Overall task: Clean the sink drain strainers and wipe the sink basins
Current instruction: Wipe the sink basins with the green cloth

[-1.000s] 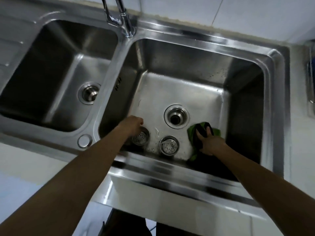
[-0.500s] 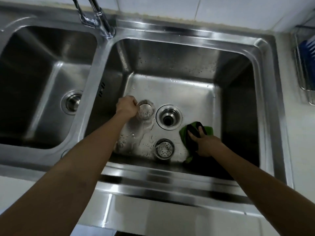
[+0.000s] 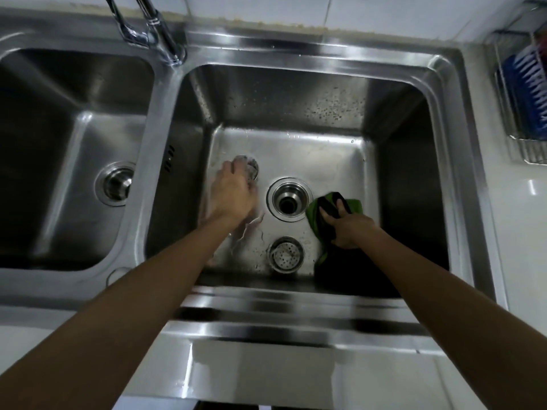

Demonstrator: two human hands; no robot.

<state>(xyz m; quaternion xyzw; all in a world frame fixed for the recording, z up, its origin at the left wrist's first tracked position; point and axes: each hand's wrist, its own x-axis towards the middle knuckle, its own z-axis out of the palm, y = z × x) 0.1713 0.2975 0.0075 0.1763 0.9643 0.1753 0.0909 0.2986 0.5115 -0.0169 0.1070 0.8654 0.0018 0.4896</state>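
- My left grip [image 3: 233, 193] is curled round a round steel strainer cup [image 3: 250, 168], fingers over its rim; both are smeared by motion blur, so I cannot tell how the cup tilts; it is at the far left of the floor of the right stainless-steel basin [image 3: 296, 99].
- My right grip [image 3: 352, 229] is clamped on a crumpled green-and-black cleaning cloth [image 3: 331, 208], forefinger laid along the black part; the cloth rests on the same floor and trails toward the near wall, into shadow.
- The round steel-rimmed drain opening [image 3: 289, 199] lies between my two grips, its dark hole showing; the cloth's green edge is just beside its rim.
- A second perforated steel strainer cup [image 3: 285, 255] sits upright on the floor, on the near side of the drain opening, apart from both grips.
- A streak of water [image 3: 251, 229] lies by my left wrist.
- The left stainless-steel basin [image 3: 59, 143] has its own round drain fitting [image 3: 115, 183], well apart from my grips.
- A chrome tap [image 3: 165, 39] rises behind the divider between the basins.
- The white counter [image 3: 518, 217] on the right carries a wire rack [image 3: 527, 149] holding a blue thing [image 3: 527, 75] too cropped to tell.
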